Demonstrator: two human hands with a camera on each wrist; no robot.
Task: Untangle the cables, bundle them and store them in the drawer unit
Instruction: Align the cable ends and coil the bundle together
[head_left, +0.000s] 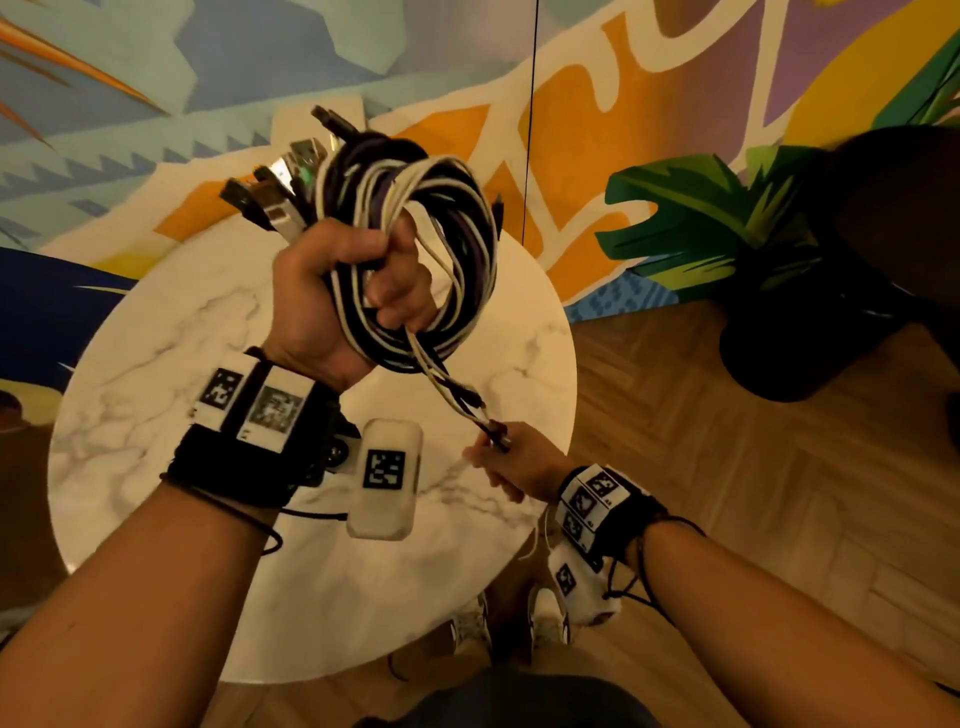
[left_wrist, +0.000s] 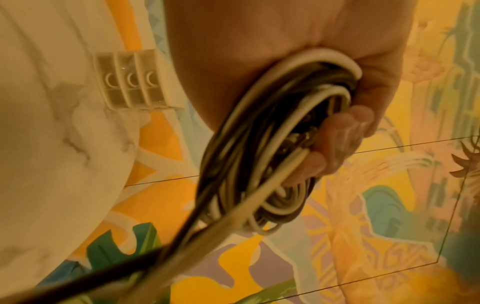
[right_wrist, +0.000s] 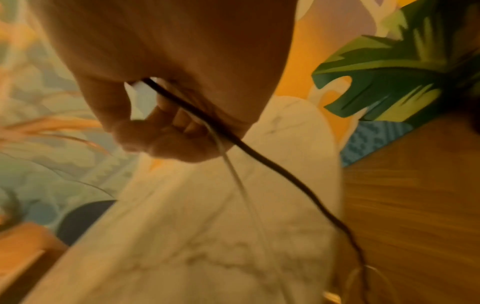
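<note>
My left hand (head_left: 343, 291) grips a coil of white, black and purple cables (head_left: 436, 249) raised above the round marble table (head_left: 156, 374). Several plugs (head_left: 275, 192) stick out of the top of the fist. In the left wrist view the coil (left_wrist: 262, 168) runs through the curled fingers (left_wrist: 342, 142). Loose cable ends (head_left: 462, 400) hang from the coil down to my right hand (head_left: 511, 457), which pinches them low at the table's right edge. The right wrist view shows a dark cable (right_wrist: 249, 150) and a pale one passing through that hand. A white drawer unit (left_wrist: 132, 81) stands at the table's far edge.
A dark pot with a green plant (head_left: 810, 332) stands on the wooden floor (head_left: 753, 493) to the right. A painted wall (head_left: 597, 104) runs behind the table. My feet (head_left: 519, 618) show under the table's near edge.
</note>
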